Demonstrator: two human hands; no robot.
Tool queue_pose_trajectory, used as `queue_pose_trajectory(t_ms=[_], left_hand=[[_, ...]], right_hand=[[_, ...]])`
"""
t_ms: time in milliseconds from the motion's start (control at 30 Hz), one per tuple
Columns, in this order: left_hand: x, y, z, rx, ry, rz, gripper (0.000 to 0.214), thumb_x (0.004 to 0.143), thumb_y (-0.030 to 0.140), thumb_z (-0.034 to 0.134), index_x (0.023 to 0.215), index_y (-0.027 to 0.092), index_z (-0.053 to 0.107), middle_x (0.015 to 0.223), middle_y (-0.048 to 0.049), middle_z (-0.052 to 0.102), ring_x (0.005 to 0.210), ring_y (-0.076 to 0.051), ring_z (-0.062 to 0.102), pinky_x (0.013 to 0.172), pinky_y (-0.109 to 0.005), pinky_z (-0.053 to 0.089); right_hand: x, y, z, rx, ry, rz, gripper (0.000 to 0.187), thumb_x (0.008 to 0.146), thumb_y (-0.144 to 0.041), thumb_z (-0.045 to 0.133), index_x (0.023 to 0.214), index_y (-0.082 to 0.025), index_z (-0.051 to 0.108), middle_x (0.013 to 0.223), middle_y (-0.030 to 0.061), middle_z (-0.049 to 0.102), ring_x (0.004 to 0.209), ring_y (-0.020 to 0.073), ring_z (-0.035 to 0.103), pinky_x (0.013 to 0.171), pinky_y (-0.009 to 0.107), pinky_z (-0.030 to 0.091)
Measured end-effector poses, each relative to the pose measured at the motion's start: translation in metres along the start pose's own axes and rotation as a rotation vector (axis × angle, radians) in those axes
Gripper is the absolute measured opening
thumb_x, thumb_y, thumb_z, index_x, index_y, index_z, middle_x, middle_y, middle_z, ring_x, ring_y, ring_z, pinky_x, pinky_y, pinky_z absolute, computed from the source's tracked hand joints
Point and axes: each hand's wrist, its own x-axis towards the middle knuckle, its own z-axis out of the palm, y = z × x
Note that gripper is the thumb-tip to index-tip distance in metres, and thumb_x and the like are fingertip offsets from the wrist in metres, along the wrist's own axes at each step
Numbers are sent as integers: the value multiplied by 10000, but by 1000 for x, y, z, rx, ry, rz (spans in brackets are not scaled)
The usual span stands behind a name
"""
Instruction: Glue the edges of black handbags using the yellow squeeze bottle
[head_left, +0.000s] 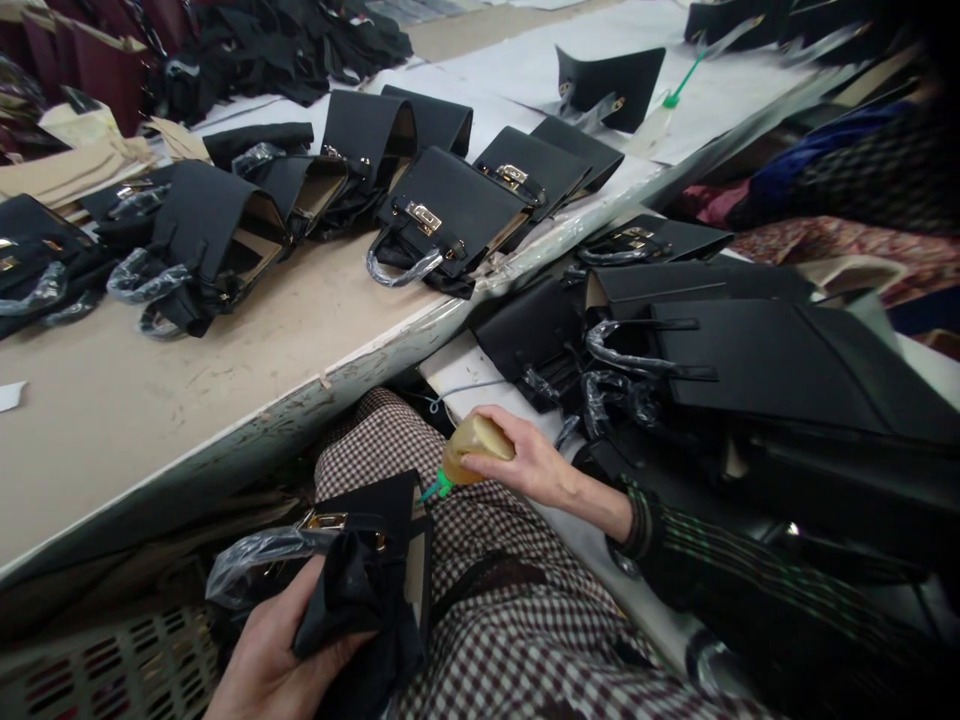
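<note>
left hand (pixel 274 650) down at 7 o'clock is clamped on a small black bag (pixel 375 570) to steady it on the lap, right hand (pixel 525 465) wrapped round a glue bottle (pixel 472 450), nozzle aimed at it.

"Can you see all of the bag on my lap?"

"No. My left hand (pixel 274 655) covers part of the black bag (pixel 375 570), and the bottom edge cuts my wrist off."

"What is in my right hand (pixel 525 465)?"

"A glue bottle (pixel 472 447), but my fingers hide its back end."

"And the bags far away?"

"The heap of dark things (pixel 285 45) at the top is too blurry to tell apart. The bag at the left edge (pixel 30 250) is cut off. So is the dark corner (pixel 885 620) on the right."
</note>
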Motion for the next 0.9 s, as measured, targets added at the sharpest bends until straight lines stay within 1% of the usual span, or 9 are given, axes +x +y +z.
queue_pose_trajectory(t_ms=[133,233,333,433,500,567,667,800,900], left_hand=[[-6,-5,6,-10,-15,-21,274,933,491,689,1067,257,733,1081,0,768,1082,-216,706,936,-190,542],[-9,-5,11,-47,-19,-14,255,932,478,698,1075,268,726,1053,11,763,1061,-196,707,921,-166,531],[-11,-3,17,-85,35,-39,262,899,495,730,1041,275,750,1072,18,770,1071,-192,699,942,-157,514],[-13,1,21,-115,97,-80,276,853,516,768,990,277,776,1109,26,781,1055,-187,699,923,-143,509],[-13,3,24,-124,104,-81,273,836,507,784,997,286,783,1070,35,787,993,-172,707,883,-136,512],[-13,4,26,-128,101,-75,270,829,496,790,1004,291,788,1059,38,789,968,-169,705,853,-139,515],[-14,5,29,-132,89,-83,252,825,502,785,960,290,794,1039,40,790,944,-172,695,810,-144,518],[-15,4,31,-156,99,-105,257,812,506,794,962,297,788,947,55,780,877,-160,683,807,-146,512],[-15,2,31,-159,87,-109,285,817,493,795,1010,285,784,993,40,778,927,-178,685,831,-161,514]], right_hand=[[-8,-6,-3,23,-16,69,463,830,-437,778,1174,-178,608,1012,51,684,904,252,642,830,373,503],[-14,-9,-3,-22,-55,51,422,838,-417,776,1150,-181,618,1016,54,684,898,251,644,823,374,499],[-18,-11,-2,-83,-82,1,414,847,-388,772,1168,-178,616,1065,71,691,945,260,649,864,390,496],[-18,-15,-2,-79,-104,27,387,847,-375,762,1150,-178,624,1048,71,697,938,260,652,859,395,502],[-17,-17,-4,-16,-135,100,340,842,-379,755,1094,-183,639,971,51,697,879,246,653,797,376,517],[-16,-19,-6,92,-183,209,324,837,-398,749,1060,-191,638,898,30,680,777,220,646,669,337,525],[-15,-18,-8,264,-222,354,360,829,-434,747,1069,-200,615,836,6,639,615,173,596,481,278,483],[-15,-14,-9,371,-170,375,386,837,-462,749,1079,-196,609,829,12,642,567,151,574,430,258,475],[-16,-13,-6,349,-134,374,404,838,-475,754,1099,-202,609,865,27,657,598,161,600,421,250,479]])
